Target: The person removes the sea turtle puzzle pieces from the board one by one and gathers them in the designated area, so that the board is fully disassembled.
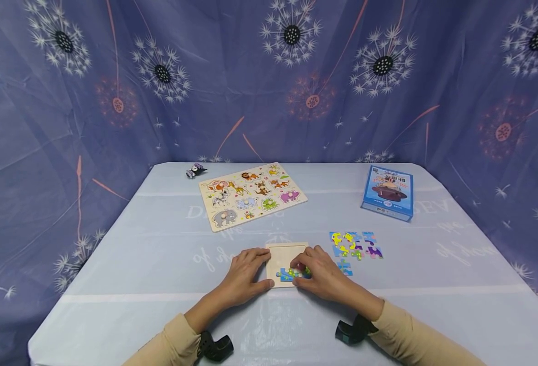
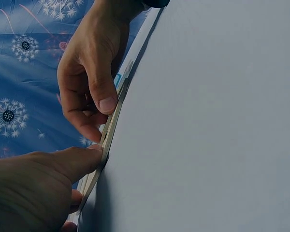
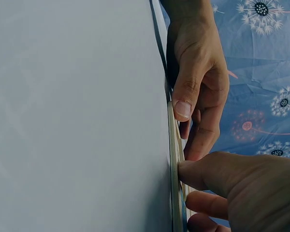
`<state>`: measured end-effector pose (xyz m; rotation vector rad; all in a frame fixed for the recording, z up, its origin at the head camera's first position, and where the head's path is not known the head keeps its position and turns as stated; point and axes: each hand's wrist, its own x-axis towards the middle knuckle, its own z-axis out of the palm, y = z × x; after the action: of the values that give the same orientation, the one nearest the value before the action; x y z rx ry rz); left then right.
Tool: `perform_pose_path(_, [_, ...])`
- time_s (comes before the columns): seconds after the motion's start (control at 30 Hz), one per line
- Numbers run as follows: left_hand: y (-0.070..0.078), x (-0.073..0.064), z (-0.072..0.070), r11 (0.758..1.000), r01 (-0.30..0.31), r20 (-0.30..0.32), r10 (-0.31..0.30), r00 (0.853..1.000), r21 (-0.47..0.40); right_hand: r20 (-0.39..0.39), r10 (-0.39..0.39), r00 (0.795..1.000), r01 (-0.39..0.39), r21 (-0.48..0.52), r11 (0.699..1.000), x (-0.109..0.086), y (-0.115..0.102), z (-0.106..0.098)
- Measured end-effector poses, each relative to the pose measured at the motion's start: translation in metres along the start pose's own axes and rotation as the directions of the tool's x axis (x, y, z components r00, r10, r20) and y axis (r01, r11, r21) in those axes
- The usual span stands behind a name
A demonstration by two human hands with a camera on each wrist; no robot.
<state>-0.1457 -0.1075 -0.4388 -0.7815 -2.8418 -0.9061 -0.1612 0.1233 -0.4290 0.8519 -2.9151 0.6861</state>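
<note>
A small square wooden puzzle tray (image 1: 278, 254) lies flat before me, with blue jigsaw pieces (image 1: 285, 275) with yellow-green spots along its near side. My left hand (image 1: 246, 274) holds the tray by its left side, thumb at the near corner and fingers at the far one. Over the tray's right part, my right hand (image 1: 319, 272) bends its fingers down and pinches a puzzle piece (image 1: 307, 272), partly hidden under them. In the left wrist view, the right thumb (image 2: 107, 104) is right at the tray's edge (image 2: 112, 121).
Right of the tray lie several loose jigsaw pieces (image 1: 342, 244), blue with yellow and purple parts. Farther back are a wooden animal puzzle board (image 1: 223, 201), a blue box (image 1: 388, 193) and a small dark-and-white figure (image 1: 196, 170). A flowered curtain (image 1: 232, 101) hangs behind the table.
</note>
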Motion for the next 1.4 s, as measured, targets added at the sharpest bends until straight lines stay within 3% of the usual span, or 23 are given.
perform_pose_path(0.5, [0.001, -0.001, 0.0, 1.0, 0.001, -0.001, -0.001, 1.0, -0.012, -0.016, 0.024, 1.0, -0.024, 0.045, 0.999, -0.001, -0.001, -0.001])
perform_pose_path(0.77, [0.002, -0.001, -0.001, 1.0, -0.01, -0.004, 0.009, 1.0, -0.02, -0.038, 0.029, 0.999, -0.026, 0.085, 0.996, -0.007, 0.004, -0.013])
perform_pose_path(1.17, [0.002, 0.0, 0.0, 1.0, -0.002, 0.005, 0.002, 1.0, -0.012, -0.109, -0.006, 0.994, 0.009, 0.022, 1.0, -0.046, 0.065, -0.047])
perform_pose_path(1.4, [0.0, 0.0, 0.0, 1.0, 0.007, 0.011, -0.007, 1.0, -0.017, -0.121, 0.044, 0.992, -0.045, -0.01, 0.999, -0.068, 0.097, -0.065])
